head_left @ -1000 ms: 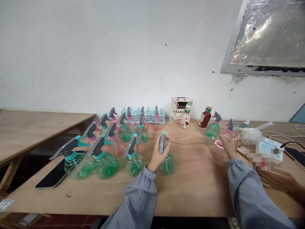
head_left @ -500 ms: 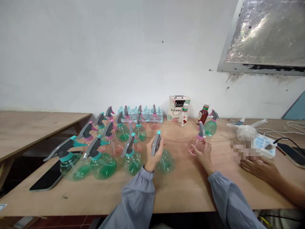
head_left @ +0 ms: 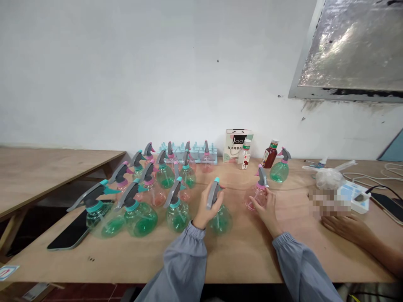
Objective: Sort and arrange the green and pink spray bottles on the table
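My left hand [head_left: 208, 206] is wrapped round the neck of a green spray bottle [head_left: 221, 221] with a grey trigger head and turquoise nozzle. The fingers on its far side are mostly hidden. To the right, my right hand [head_left: 266, 209] grips the lower body of a pink spray bottle [head_left: 254, 196], which stands upright with a pink-and-grey head. Left of my left hand, several spray bottles stand in rough rows, among them a green spray bottle [head_left: 178, 214] close by and a large green spray bottle [head_left: 141, 220]. Pink spray bottles [head_left: 155, 193] are mixed in behind them.
A green spray bottle [head_left: 279, 171] stands behind my right hand, near a red drink bottle [head_left: 270, 156], a clear bottle [head_left: 244, 158] and a paper bag [head_left: 233, 144]. A phone [head_left: 69, 233] lies at left. Another person's hand [head_left: 343, 226] rests by a power strip [head_left: 354, 197].
The two held bottles have come slightly closer together, and the pink one's head has turned a little. My view has shifted slightly. Both hands keep their grips.
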`<state>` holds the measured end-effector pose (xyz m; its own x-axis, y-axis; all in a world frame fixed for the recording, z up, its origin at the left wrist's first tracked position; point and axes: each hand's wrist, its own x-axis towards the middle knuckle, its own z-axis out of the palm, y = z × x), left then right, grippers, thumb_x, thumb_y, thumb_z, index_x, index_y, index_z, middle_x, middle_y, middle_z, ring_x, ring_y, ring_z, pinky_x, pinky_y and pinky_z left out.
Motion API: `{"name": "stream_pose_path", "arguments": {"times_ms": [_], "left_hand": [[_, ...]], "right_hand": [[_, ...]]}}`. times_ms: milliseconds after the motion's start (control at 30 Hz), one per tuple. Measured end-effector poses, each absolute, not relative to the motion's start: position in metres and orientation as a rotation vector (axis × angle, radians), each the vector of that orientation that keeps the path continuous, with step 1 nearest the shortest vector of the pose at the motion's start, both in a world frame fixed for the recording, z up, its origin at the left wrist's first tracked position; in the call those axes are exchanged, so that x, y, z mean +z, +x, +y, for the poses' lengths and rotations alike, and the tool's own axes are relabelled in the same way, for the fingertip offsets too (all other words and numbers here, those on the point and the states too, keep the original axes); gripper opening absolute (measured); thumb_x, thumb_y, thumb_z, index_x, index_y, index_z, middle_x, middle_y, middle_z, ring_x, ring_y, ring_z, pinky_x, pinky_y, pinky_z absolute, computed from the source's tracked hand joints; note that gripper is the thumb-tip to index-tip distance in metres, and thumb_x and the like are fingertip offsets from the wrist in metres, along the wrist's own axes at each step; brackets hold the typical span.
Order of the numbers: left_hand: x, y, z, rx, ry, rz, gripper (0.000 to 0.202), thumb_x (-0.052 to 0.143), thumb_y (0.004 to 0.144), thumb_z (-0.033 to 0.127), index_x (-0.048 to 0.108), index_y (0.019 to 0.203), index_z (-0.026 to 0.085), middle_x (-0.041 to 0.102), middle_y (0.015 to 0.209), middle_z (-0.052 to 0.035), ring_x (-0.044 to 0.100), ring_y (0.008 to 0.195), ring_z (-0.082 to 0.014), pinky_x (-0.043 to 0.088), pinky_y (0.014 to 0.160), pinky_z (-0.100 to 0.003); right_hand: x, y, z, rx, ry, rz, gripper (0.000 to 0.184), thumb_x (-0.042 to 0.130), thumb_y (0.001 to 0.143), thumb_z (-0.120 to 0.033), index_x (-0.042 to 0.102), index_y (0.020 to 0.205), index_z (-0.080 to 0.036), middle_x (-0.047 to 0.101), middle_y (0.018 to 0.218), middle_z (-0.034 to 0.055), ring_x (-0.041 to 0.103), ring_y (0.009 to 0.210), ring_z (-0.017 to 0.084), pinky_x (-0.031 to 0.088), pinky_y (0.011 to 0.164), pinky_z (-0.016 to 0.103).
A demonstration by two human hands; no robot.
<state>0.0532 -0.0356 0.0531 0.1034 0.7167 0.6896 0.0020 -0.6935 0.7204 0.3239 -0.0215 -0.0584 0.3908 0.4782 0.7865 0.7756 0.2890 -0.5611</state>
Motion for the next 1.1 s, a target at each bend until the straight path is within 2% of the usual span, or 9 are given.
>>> {"name": "stream_pose_path", "arguments": {"times_ms": [67, 133, 233, 300, 400, 600, 800, 967, 1100], "left_hand": [[0.0521, 0.0548, -0.037, 1.596, 1.867, 0.71, 0.02, 0.064, 0.085, 0.035, 0.067, 0.095, 0.019, 0.069, 0.081, -0.004, 0.061, 0.064, -0.0138, 0.05, 0.063, -0.026], [0.0511, 0.0562, -0.0382, 1.631, 1.846, 0.765, 0.018, 0.062, 0.086, 0.037, 0.066, 0.084, 0.019, 0.066, 0.072, -0.0025, 0.059, 0.061, -0.0137, 0.049, 0.063, -0.026], [0.0511, 0.0566, -0.0391, 1.732, 1.779, 0.848, 0.024, 0.06, 0.088, 0.038, 0.064, 0.074, 0.019, 0.067, 0.072, -0.0042, 0.065, 0.072, -0.0179, 0.052, 0.071, -0.029], [0.0524, 0.0558, -0.0395, 1.742, 1.785, 0.84, 0.022, 0.06, 0.088, 0.038, 0.067, 0.082, 0.018, 0.071, 0.079, -0.0061, 0.067, 0.078, -0.0196, 0.053, 0.076, -0.032], [0.0545, 0.0547, -0.0407, 1.714, 1.83, 0.816, 0.023, 0.062, 0.088, 0.039, 0.069, 0.096, 0.018, 0.073, 0.088, -0.0074, 0.064, 0.069, -0.0169, 0.053, 0.074, -0.032], [0.0569, 0.0523, -0.0433, 1.738, 1.777, 0.862, 0.023, 0.059, 0.086, 0.037, 0.061, 0.071, 0.02, 0.065, 0.071, -0.0033, 0.063, 0.069, -0.0171, 0.051, 0.069, -0.029], [0.0563, 0.0516, -0.0404, 1.651, 1.856, 0.838, 0.02, 0.06, 0.085, 0.037, 0.068, 0.089, 0.019, 0.066, 0.075, -0.0024, 0.055, 0.06, -0.0137, 0.047, 0.064, -0.028], [0.0525, 0.0527, -0.0394, 1.741, 1.832, 0.952, 0.027, 0.056, 0.087, 0.038, 0.058, 0.066, 0.021, 0.063, 0.063, -0.0019, 0.06, 0.062, -0.0167, 0.048, 0.069, -0.032], [0.0569, 0.0499, -0.0419, 1.758, 1.928, 0.956, 0.02, 0.054, 0.087, 0.033, 0.069, 0.085, 0.021, 0.075, 0.082, -0.0054, 0.069, 0.077, -0.0209, 0.048, 0.083, -0.038]], "right_hand": [[-0.0585, 0.32, -0.0233, -0.278, -1.333, -1.26, 0.078, 0.068, 0.078, -0.07, 0.051, 0.133, -0.018, 0.056, 0.112, 0.012, 0.054, 0.106, 0.03, 0.048, 0.093, 0.051], [-0.0584, 0.317, -0.0245, -0.261, -1.318, -1.269, 0.078, 0.069, 0.077, -0.07, 0.052, 0.132, -0.018, 0.056, 0.111, 0.0114, 0.054, 0.105, 0.03, 0.048, 0.093, 0.051], [-0.0581, 0.3143, -0.0258, -0.226, -1.313, -1.277, 0.078, 0.07, 0.076, -0.07, 0.052, 0.132, -0.018, 0.055, 0.111, 0.0106, 0.055, 0.106, 0.03, 0.048, 0.094, 0.051], [-0.0577, 0.314, -0.0263, -0.214, -1.31, -1.281, 0.078, 0.07, 0.076, -0.07, 0.052, 0.132, -0.019, 0.055, 0.111, 0.0104, 0.055, 0.106, 0.03, 0.049, 0.093, 0.051], [-0.0572, 0.3147, -0.0267, -0.211, -1.302, -1.286, 0.078, 0.07, 0.076, -0.07, 0.052, 0.131, -0.018, 0.056, 0.109, 0.0104, 0.055, 0.104, 0.03, 0.05, 0.091, 0.051], [-0.056, 0.3152, -0.0279, -0.208, -1.295, -1.29, 0.078, 0.071, 0.076, -0.071, 0.052, 0.131, -0.018, 0.056, 0.109, 0.0102, 0.056, 0.104, 0.029, 0.051, 0.092, 0.052], [-0.0563, 0.3152, -0.0281, -0.2, -1.29, -1.289, 0.078, 0.071, 0.076, -0.071, 0.053, 0.13, -0.017, 0.056, 0.109, 0.0102, 0.056, 0.103, 0.029, 0.051, 0.092, 0.052], [-0.0561, 0.3152, -0.029, -0.174, -1.288, -1.295, 0.074, 0.071, 0.077, -0.067, 0.053, 0.13, -0.019, 0.057, 0.111, 0.0105, 0.057, 0.106, 0.029, 0.05, 0.094, 0.052], [-0.055, 0.3152, -0.0301, -0.172, -1.291, -1.305, 0.074, 0.072, 0.077, -0.066, 0.053, 0.131, -0.019, 0.057, 0.111, 0.0102, 0.057, 0.106, 0.029, 0.05, 0.094, 0.051]]}}
